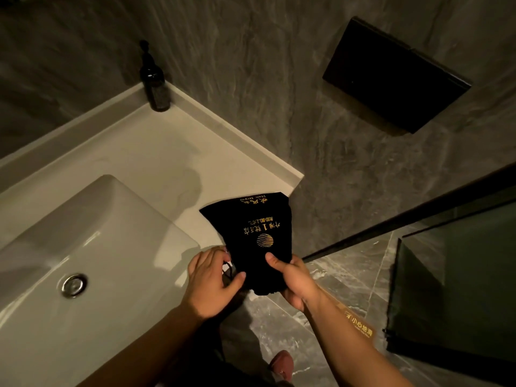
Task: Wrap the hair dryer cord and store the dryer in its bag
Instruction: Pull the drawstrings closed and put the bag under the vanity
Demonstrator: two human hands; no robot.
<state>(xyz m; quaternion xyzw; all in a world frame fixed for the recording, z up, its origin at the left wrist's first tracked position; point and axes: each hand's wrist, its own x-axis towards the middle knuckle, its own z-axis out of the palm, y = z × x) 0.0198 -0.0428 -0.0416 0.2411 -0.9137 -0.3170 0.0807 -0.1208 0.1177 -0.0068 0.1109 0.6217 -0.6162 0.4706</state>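
A black cloth bag (258, 222) with gold lettering and a round gold logo lies partly on the white counter's (156, 152) front right corner, its mouth end toward me. My right hand (293, 280) pinches the bag's near end, thumb on top. My left hand (212, 280) grips the same end from the left, where a bit of black cord (227, 270) shows between its fingers. The hair dryer itself is hidden; I cannot tell whether it is inside the bag.
A white sink basin (83, 247) with a metal drain (74, 284) fills the left. A dark pump bottle (153, 82) stands at the counter's back corner. A black wall panel (396, 76) hangs at right. A glass partition (458, 289) and tiled floor lie below right.
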